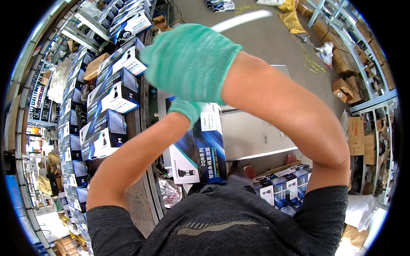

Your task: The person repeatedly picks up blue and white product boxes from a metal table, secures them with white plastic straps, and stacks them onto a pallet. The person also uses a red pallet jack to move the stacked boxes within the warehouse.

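A blue, white and black printed carton (198, 158) lies in front of me, its near end by my shirt. My right hand (192, 64), in a green knitted glove, is raised above the carton's far end, closed and smeared by motion. Out of its far side runs a white strap (243, 20), curving to the right and also blurred. My left hand (186, 112), gloved in the same green, is low at the carton's far part. The right hand covers most of it, so its fingers are hidden.
Long rows of similar cartons (113, 96) stand on the left. A grey metal tabletop (252, 134) lies right of my carton. More cartons (284, 187) are stacked by my right side. Shelving (373, 102) with brown boxes (344, 62) lines the right; yellow sacks (292, 21) lie on the floor.
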Motion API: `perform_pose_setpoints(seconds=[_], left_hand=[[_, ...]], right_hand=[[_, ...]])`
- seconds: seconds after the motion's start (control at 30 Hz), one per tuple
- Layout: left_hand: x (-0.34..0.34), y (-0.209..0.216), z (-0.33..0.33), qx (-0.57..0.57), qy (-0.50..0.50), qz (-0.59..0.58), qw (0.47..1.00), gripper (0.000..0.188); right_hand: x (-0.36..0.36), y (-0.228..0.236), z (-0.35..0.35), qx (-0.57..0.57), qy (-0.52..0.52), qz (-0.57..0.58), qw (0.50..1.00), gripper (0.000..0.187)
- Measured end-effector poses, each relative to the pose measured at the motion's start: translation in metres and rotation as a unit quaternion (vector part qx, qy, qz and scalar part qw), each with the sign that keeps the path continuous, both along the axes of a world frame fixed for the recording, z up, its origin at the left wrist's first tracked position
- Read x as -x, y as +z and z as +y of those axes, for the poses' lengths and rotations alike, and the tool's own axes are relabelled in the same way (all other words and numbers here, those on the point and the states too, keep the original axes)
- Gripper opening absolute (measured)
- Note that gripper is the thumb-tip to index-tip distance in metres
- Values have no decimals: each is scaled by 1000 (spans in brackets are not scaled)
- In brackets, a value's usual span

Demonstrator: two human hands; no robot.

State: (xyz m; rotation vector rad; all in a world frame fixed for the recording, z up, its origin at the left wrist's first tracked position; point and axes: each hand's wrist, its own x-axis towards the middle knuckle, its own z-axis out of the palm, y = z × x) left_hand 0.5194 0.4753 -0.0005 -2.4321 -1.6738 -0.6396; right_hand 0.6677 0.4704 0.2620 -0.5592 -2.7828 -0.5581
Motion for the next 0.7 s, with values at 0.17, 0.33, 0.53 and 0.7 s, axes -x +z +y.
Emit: perform_pose_setpoints(seconds=[0.17, 0.33, 0.53, 0.7], left_hand=[[140, 49, -35, 82, 25, 346, 934, 24], [296, 33, -87, 78, 210, 373, 900, 26], [410, 10, -150, 92, 388, 295, 868, 28], [463, 21, -181, 156, 502, 174, 833, 15]], right_hand=[[2, 0, 15, -100, -7, 228, 969, 29], [-33, -189, 74, 192, -200, 496, 823, 38], [18, -395, 41, 489, -437, 283, 700, 80], [61, -383, 17, 451, -485, 313, 680, 82]])
